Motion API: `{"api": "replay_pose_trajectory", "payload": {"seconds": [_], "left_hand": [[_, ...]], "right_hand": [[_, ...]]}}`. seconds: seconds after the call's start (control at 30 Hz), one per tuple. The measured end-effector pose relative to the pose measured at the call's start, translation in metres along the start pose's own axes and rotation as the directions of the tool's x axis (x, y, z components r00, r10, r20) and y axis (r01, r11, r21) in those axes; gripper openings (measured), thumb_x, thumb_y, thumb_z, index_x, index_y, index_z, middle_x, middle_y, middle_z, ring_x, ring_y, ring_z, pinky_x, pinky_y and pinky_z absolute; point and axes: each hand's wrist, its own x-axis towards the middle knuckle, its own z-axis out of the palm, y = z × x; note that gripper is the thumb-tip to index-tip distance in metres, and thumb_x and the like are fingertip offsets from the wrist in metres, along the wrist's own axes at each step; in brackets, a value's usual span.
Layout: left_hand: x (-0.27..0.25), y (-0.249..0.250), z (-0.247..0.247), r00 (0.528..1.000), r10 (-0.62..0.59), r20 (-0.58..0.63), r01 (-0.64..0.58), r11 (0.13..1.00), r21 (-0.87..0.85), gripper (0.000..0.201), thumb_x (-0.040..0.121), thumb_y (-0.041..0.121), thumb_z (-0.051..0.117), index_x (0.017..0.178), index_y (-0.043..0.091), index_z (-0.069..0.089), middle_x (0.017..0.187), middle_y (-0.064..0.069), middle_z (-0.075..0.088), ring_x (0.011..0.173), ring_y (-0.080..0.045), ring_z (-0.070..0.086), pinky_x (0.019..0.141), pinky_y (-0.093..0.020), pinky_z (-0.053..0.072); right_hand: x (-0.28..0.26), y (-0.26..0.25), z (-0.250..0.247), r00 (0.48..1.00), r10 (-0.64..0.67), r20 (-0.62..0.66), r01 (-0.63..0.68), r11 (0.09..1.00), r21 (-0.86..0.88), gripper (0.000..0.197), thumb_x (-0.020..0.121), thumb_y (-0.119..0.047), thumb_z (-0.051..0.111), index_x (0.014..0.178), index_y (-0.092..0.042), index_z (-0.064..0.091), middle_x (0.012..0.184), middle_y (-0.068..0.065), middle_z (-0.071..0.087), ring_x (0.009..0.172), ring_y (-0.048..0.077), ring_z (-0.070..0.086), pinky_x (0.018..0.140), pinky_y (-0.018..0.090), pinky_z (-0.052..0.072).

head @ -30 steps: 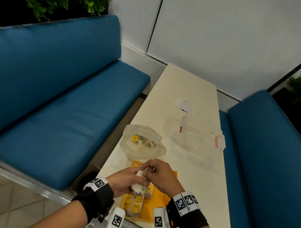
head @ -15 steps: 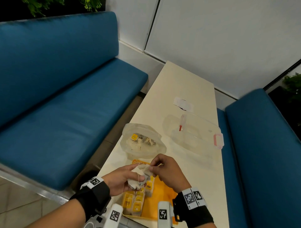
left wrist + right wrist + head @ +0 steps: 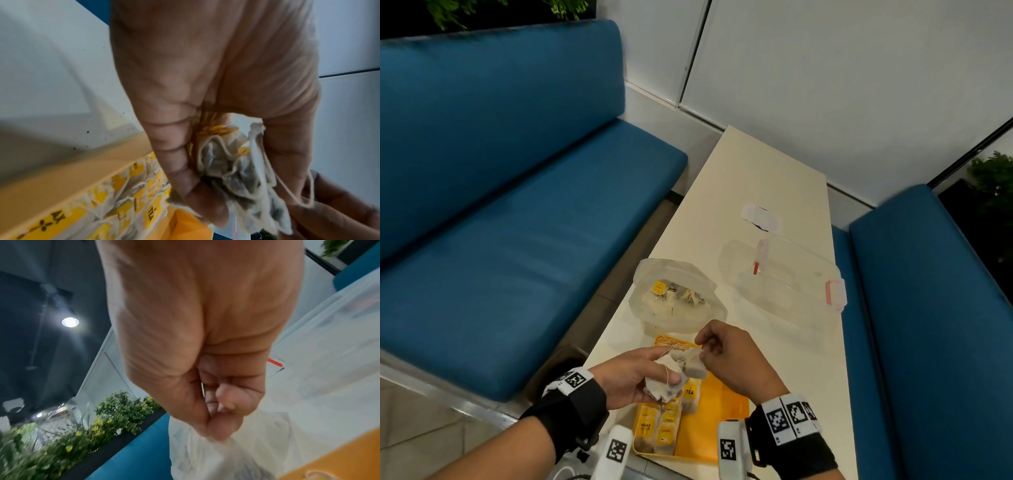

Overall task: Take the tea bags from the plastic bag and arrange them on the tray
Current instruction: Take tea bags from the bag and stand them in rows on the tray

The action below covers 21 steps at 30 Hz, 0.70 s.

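On the bench (image 3: pixel 774 178), the plastic bag (image 3: pixel 677 301) sits just beyond the near yellow tray (image 3: pixel 722 425), which carries tea bags (image 3: pixel 664 428). Above it, the left hand (image 3: pixel 630 377) cups a clump (image 3: pixel 671 377); right hand (image 3: pixel 732 359) fingers (image 3: pixel 703 339) pinch one.

Yellow tray (image 3: pixel 726 425), blue benches (image 3: pixel 517 212), cream table (image 3: pixel 767 178)

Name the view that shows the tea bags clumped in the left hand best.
Left wrist: the clump of tea bags fills the frame, strings visible, gripped by the left hand. Head view shows it small; right wrist view does not show it clearly.
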Motion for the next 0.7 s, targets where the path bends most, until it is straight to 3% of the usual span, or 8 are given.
{"api": "replay_pose_trajectory", "payload": {"seconds": [0.1,0.2,0.33,0.53,0.7], "left_hand": [[-0.001,0.005,0.000,1.000,-0.006,-0.001,0.006,1.000,0.018,0.065,0.076,0.011,0.082,0.137,0.012,0.058,0.131,-0.024,0.066,0.107,-0.032,0.068,0.082,-0.037,0.060],[-0.002,0.011,-0.002,1.000,-0.004,-0.027,0.005,0.999,0.041,0.061,0.077,0.011,0.080,0.135,0.013,0.061,0.132,-0.024,0.065,0.107,-0.031,0.068,0.079,-0.035,0.059],[-0.004,0.017,-0.004,0.999,-0.024,-0.036,0.028,0.995,0.098,0.048,0.084,0.007,0.075,0.130,0.013,0.063,0.117,-0.017,0.073,0.101,-0.027,0.070,0.076,-0.034,0.060],[-0.006,0.019,-0.005,0.998,-0.051,-0.043,0.059,0.976,0.208,0.050,0.080,0.010,0.078,0.128,0.013,0.066,0.116,-0.012,0.074,0.099,-0.025,0.071,0.080,-0.035,0.059],[-0.007,0.021,-0.002,0.997,-0.055,-0.052,0.066,0.968,0.242,0.049,0.079,0.013,0.078,0.126,0.016,0.067,0.114,-0.007,0.075,0.102,-0.023,0.071,0.083,-0.036,0.058]], "right_hand": [[-0.002,-0.002,0.001,0.999,-0.039,0.029,0.043,0.988,-0.146,0.021,0.091,-0.009,0.051,0.098,-0.023,0.066,0.088,-0.009,0.064,0.079,0.005,0.059,0.064,0.011,0.042],[-0.003,-0.003,0.003,0.996,-0.045,0.071,0.063,0.959,-0.276,0.023,0.092,-0.009,0.048,0.106,-0.021,0.061,0.104,0.001,0.066,0.092,0.018,0.060,0.070,0.026,0.045],[-0.005,-0.006,0.008,0.991,-0.051,0.123,0.095,0.918,-0.385,0.025,0.090,-0.007,0.050,0.110,-0.021,0.057,0.114,0.003,0.060,0.101,0.023,0.057,0.077,0.031,0.045],[-0.003,-0.012,0.001,0.991,-0.130,0.036,0.134,0.909,-0.395,0.021,0.090,-0.015,0.050,0.105,-0.021,0.063,0.106,0.000,0.055,0.093,0.022,0.059,0.076,0.034,0.050],[-0.004,-0.014,-0.009,0.974,-0.219,-0.054,0.191,0.929,-0.316,0.013,0.089,-0.017,0.054,0.098,-0.021,0.062,0.100,-0.006,0.054,0.082,0.016,0.056,0.069,0.029,0.047]]}}
